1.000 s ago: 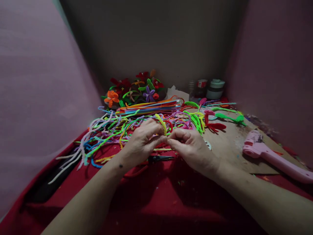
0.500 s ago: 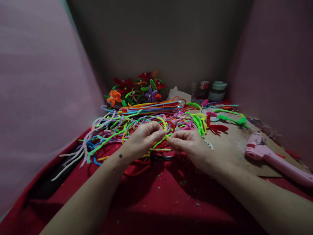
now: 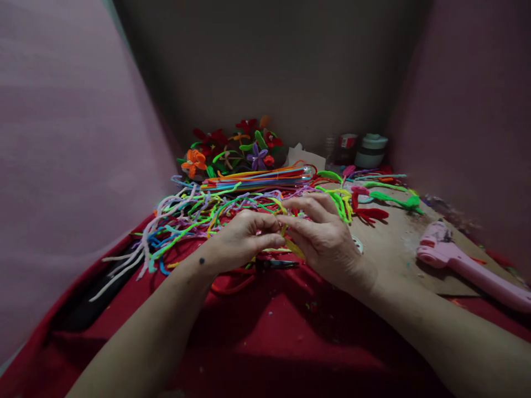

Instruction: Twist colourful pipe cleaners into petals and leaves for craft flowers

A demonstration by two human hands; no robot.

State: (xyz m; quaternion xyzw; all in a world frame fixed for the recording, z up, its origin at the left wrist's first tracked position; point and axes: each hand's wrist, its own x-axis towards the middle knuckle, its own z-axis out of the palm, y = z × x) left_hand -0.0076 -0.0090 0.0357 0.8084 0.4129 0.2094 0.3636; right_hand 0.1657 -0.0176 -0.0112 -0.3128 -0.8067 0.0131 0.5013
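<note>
Above the front edge of the pile, my left hand (image 3: 248,236) pinches a yellow pipe cleaner (image 3: 295,248) between thumb and fingers. My right hand (image 3: 326,235) meets it from the other side, its thumb and fingertips at the same pipe cleaner, part of which they hide. One end of the yellow strip slants down below the right fingers. Under both hands lies a loose heap of colourful pipe cleaners (image 3: 178,235). A dark-handled metal tool (image 3: 279,264), partly covered, rests just below the hands on the red cloth (image 3: 257,342).
Pipe-cleaner flowers (image 3: 257,157) stand at the back, behind a bundle of straight pipe cleaners (image 3: 257,181). On the right, a pink glue gun (image 3: 468,265) lies on a brown board (image 3: 392,257), with a red petal piece (image 3: 369,213) nearby. A lidded jar (image 3: 371,152) stands at the back right.
My right hand has moved up and turned, its fingers now reaching over the yellow pipe cleaner. That strip's loop has shifted, and one end now points down right. My left hand stays nearly in place.
</note>
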